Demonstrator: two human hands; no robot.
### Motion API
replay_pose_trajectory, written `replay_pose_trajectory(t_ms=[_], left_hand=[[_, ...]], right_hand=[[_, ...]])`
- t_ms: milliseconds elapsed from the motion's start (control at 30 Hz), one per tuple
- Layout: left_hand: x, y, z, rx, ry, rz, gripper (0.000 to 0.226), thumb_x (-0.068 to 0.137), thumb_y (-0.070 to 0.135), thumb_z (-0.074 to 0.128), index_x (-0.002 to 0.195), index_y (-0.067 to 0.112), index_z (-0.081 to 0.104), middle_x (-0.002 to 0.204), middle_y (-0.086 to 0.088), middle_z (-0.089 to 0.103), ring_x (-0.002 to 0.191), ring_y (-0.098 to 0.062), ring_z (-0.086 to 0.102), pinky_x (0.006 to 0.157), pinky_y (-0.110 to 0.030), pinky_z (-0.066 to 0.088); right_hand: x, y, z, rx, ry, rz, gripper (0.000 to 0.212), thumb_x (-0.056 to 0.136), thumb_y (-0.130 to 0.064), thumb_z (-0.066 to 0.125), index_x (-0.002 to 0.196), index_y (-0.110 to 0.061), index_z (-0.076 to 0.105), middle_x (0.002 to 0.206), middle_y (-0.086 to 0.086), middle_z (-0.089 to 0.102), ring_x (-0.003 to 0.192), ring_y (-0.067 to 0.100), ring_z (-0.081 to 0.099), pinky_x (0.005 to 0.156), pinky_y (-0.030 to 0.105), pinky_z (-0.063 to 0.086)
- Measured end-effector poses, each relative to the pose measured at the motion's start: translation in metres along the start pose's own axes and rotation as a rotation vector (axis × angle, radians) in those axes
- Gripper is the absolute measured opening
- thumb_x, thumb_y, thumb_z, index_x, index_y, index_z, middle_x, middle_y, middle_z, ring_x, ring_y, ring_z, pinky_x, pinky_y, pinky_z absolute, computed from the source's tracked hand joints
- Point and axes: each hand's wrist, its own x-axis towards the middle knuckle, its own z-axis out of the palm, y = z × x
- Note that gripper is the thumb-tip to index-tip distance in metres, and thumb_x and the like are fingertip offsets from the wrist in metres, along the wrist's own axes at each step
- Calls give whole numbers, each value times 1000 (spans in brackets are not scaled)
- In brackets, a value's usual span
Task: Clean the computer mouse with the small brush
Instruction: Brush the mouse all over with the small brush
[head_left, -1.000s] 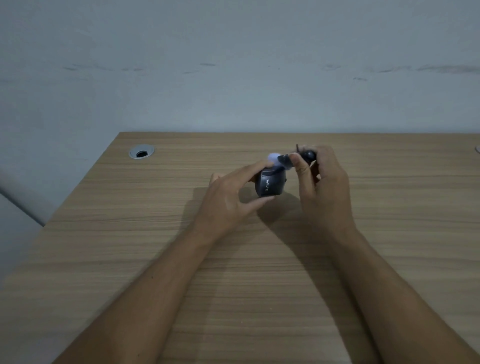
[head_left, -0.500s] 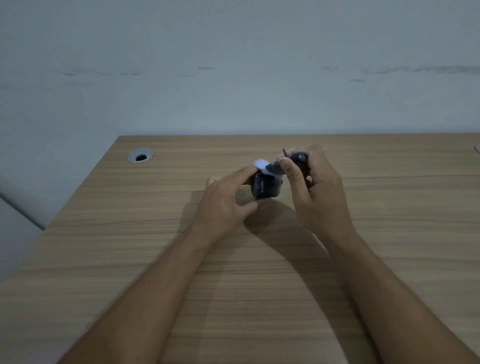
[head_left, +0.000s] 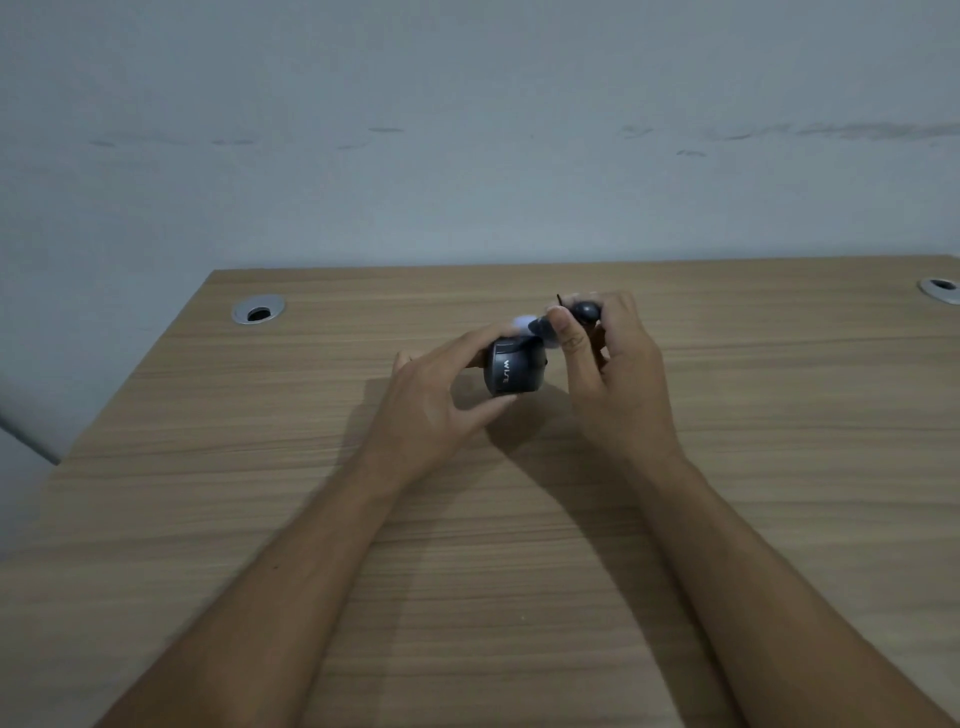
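A dark computer mouse (head_left: 511, 368) with white lettering on its side is held a little above the wooden desk (head_left: 519, 545), tilted on its side. My left hand (head_left: 441, 405) grips it between thumb and fingers. My right hand (head_left: 613, 374) holds a small dark brush (head_left: 584, 313) with a round grip. The brush's pale bristle tip (head_left: 524, 325) is blurred and touches the top of the mouse. Fingers hide much of the brush.
A metal cable grommet (head_left: 258, 310) sits in the desk's far left corner and another (head_left: 940, 288) at the far right edge. A pale grey wall (head_left: 467, 130) rises right behind the desk. The desk's left edge runs diagonally.
The brush tip has swept back and forth over the mouse's top. Both hands shifted slightly left and then back, and the mouse stayed in my left hand.
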Motion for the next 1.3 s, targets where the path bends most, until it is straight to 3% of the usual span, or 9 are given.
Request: replay_pose_trajectory(t_ms=[100, 333, 433, 533, 733, 867, 933, 1067, 1300], left_hand=[[4, -2, -1, -101, 41, -14, 68, 87, 30, 89, 153, 24, 70, 143, 10, 80, 130, -9, 77, 116, -47, 58], [5, -11, 5, -166, 73, 16, 66, 91, 30, 96, 151, 24, 70, 142, 12, 80, 131, -3, 77, 116, -27, 57], [7, -8, 6, -162, 80, -13, 63, 90, 24, 94, 149, 22, 71, 135, 16, 79, 125, 7, 74, 114, -27, 58], [6, -7, 1, -158, 114, -28, 64, 82, 42, 77, 142, 21, 75, 120, 24, 77, 113, 26, 66, 101, -11, 55], [5, -11, 5, -129, 99, -13, 65, 89, 23, 97, 149, 22, 71, 132, 16, 79, 120, 0, 76, 110, -17, 56], [7, -15, 5, -154, 102, -20, 60, 86, 13, 82, 146, 19, 74, 132, 15, 80, 119, 14, 71, 109, -21, 58], [8, -16, 5, -158, 98, -22, 65, 83, 6, 83, 146, 17, 74, 132, 12, 80, 120, 5, 74, 110, -25, 59], [7, -12, 7, -154, 133, 4, 63, 87, 26, 94, 146, 22, 72, 131, 11, 82, 120, -5, 77, 109, -22, 57], [8, -25, 12, -392, 130, -58, 65, 85, 37, 94, 144, 22, 73, 134, 8, 84, 125, -7, 79, 106, -30, 63]], right_hand=[[-4, -17, 7, 37, -17, -114, 20, 112, -32, 63, 119, -14, 71, 109, -4, 63, 102, 0, 68, 87, 15, 50], [2, 1, 2, -26, 46, 47, 19, 112, -25, 65, 116, -6, 71, 114, 10, 71, 106, 23, 70, 94, 36, 56], [-3, -3, 3, 8, -1, 2, 18, 113, -31, 64, 116, -14, 69, 113, 7, 72, 105, 20, 72, 91, 31, 56], [-9, -13, 13, 40, -104, -144, 20, 112, -37, 62, 118, -19, 69, 110, 3, 69, 101, 15, 72, 86, 18, 52], [0, 0, 8, -28, 33, 54, 20, 112, -28, 65, 115, -8, 71, 111, 10, 72, 101, 22, 69, 92, 38, 55], [-12, -12, 13, 10, -115, -142, 26, 112, -39, 63, 116, -13, 70, 107, -1, 69, 93, 8, 67, 83, 19, 51], [-11, -11, 14, -13, -115, -156, 25, 111, -35, 65, 116, -11, 70, 107, 1, 69, 93, 11, 67, 83, 18, 50], [-2, -2, 9, -63, 37, 44, 23, 112, -30, 65, 114, -8, 70, 107, 8, 72, 91, 18, 65, 84, 38, 55], [-10, -10, 9, -41, -62, -103, 18, 111, -35, 65, 114, -18, 69, 103, -3, 71, 90, -5, 64, 77, 11, 44]])
